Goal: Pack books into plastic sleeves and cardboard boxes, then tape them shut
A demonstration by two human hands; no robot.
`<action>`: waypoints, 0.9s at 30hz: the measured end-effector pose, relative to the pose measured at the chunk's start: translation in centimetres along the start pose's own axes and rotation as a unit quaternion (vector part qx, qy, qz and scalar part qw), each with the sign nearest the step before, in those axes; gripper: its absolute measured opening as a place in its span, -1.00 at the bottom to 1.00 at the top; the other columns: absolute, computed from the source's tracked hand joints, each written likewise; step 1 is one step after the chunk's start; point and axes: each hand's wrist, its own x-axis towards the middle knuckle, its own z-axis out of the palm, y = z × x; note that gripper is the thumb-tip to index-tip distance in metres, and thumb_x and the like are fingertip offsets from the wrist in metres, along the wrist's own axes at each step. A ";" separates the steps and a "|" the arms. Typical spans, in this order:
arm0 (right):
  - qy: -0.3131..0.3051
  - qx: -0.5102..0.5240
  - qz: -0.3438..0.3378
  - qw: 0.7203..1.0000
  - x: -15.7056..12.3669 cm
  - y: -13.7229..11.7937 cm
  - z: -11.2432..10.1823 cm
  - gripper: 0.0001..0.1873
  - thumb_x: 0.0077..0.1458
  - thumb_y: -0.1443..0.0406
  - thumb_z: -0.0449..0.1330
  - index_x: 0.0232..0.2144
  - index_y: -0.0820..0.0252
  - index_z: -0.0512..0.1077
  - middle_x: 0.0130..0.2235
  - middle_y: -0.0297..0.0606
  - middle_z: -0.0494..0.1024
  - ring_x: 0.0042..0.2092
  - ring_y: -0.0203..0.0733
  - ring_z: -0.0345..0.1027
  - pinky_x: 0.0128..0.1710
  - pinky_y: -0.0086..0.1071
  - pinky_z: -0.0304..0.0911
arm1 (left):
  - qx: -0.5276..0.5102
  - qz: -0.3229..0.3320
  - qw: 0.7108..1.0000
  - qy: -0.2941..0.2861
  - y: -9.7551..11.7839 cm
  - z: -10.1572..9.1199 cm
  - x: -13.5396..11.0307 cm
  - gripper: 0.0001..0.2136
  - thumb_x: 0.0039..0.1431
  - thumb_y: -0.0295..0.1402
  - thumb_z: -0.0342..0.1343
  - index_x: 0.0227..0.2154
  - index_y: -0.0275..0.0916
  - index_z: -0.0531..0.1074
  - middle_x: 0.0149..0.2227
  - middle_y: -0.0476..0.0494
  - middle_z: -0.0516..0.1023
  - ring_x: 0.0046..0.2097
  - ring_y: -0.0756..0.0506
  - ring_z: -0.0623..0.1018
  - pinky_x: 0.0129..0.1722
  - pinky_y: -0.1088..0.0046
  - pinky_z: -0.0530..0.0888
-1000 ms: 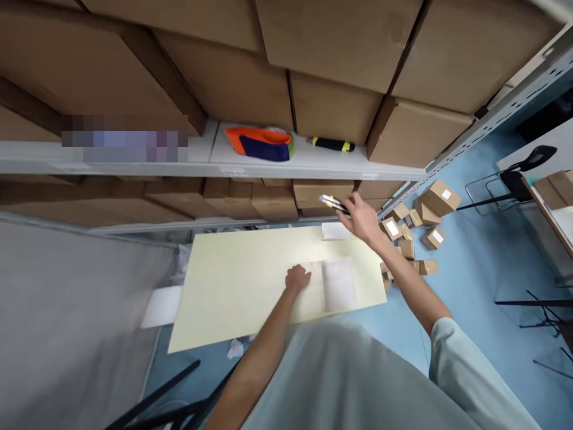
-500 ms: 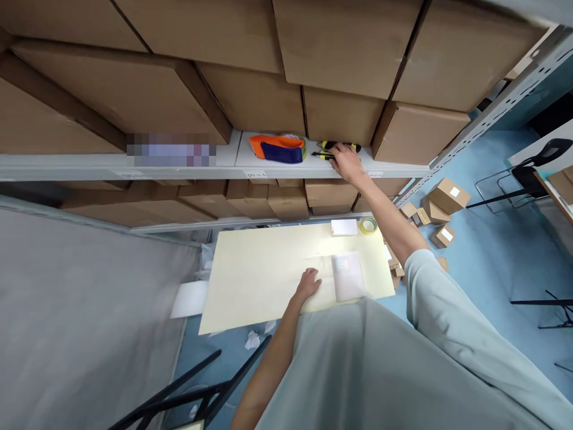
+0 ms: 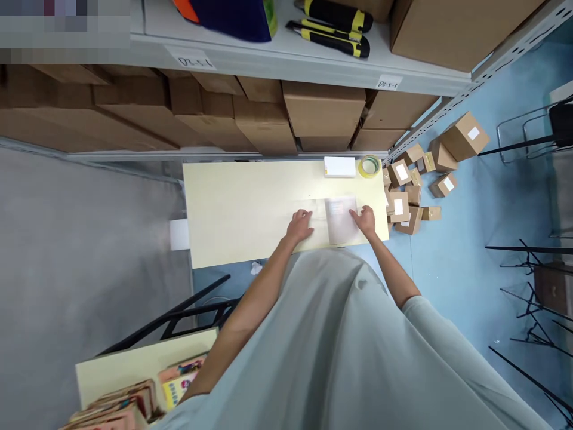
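A pale, flat, booklet-like item [image 3: 342,221] lies near the front edge of the cream table [image 3: 242,209]. A thin clear or whitish flap [image 3: 318,210] extends from its left side. My left hand [image 3: 299,227] rests at that flap's left end, thumb apart from the bent fingers. At the item's right edge is my right hand [image 3: 364,221], its thumb spread towards the item and its fingers apart. Whether either hand pinches the thin flap is too small to tell. Behind the item are a white box [image 3: 339,167] and a roll of tape [image 3: 369,166].
Yellow-black utility knives [image 3: 333,40] and a dark blue and orange item [image 3: 237,18] lie on the shelf [image 3: 268,63] above. Cardboard boxes [image 3: 324,107] fill the lower shelf. Small cartons [image 3: 398,207] are piled at right. Books [image 3: 179,382] stand on a side table behind left.
My right hand has left the utility knives on the shelf and come down to the booklet-like item's right edge. My left hand stays beside the flap. The view has tilted down.
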 end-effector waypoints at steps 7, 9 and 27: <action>-0.050 -0.007 0.043 0.998 2.0 -0.9 2.6 -0.49 -0.03 -0.05 0.54 -0.25 0.13 0.48 -0.11 -0.03 0.63 0.01 0.13 0.53 -0.08 -0.22 0.39 | 0.068 -0.047 0.994 -0.066 1.4 -2.6 1.7 0.01 0.25 -0.21 0.30 0.62 -0.18 -0.17 0.45 -0.49 0.26 0.45 -0.46 0.25 0.23 0.11 0.42; -0.077 0.012 0.042 0.996 2.2 -0.8 2.7 -0.54 -0.01 -0.03 0.51 -0.38 0.07 0.40 -0.27 -0.19 0.58 -0.14 0.02 0.51 -0.20 -0.28 0.33 | 0.087 -0.054 0.992 -0.075 2.2 -2.7 1.7 0.02 0.26 -0.22 0.29 0.62 -0.18 -0.20 0.46 -0.52 0.24 0.46 -0.47 0.24 0.22 0.09 0.43; -0.048 0.103 0.056 0.992 0.4 4.5 0.0 -0.60 -0.01 0.06 0.45 -0.32 0.06 0.34 -0.22 -0.19 0.63 -0.18 -0.02 0.50 -0.19 -0.28 0.36 | 0.057 0.000 0.998 -0.019 2.5 -0.3 -1.3 0.01 0.24 -0.32 0.26 0.62 -0.26 -0.21 0.48 -0.57 0.19 0.48 -0.50 0.21 0.36 -0.05 0.38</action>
